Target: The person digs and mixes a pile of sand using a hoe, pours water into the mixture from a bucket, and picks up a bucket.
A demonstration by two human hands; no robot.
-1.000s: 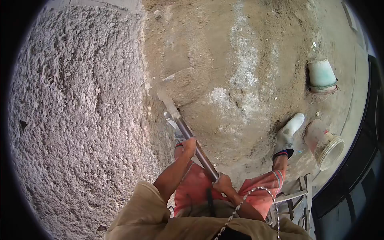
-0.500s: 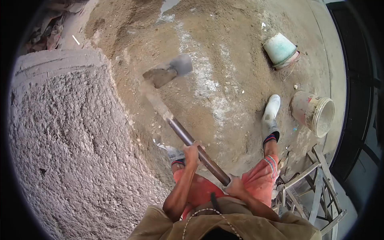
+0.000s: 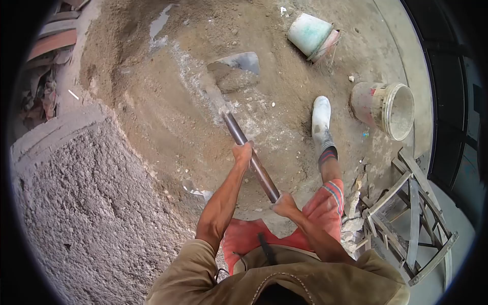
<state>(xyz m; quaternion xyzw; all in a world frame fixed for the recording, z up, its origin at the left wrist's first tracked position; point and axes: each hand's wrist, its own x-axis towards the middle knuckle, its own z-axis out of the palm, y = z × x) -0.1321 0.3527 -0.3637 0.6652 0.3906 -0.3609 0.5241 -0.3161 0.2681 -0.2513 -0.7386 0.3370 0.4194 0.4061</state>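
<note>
Brown-shafted shovel (image 3: 263,179), blade (image 3: 247,61) at 12 o'clock bearing sand (image 3: 236,80), judged stiff and blade-heavy, best held with hands spread, as now: left hand (image 3: 243,154) clamped mid-shaft, right hand (image 3: 285,204) around the 5-o'clock end.

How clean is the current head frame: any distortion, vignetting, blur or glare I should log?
Head view: strong fisheye, black corners with a bluish rim, the dark panels at right bowed; lighting looks soft and even, without hard shadows; shovel blade paler at its far edge, no blown-out glare; hands and handle fairly sharp, fine detail smeared.
</note>
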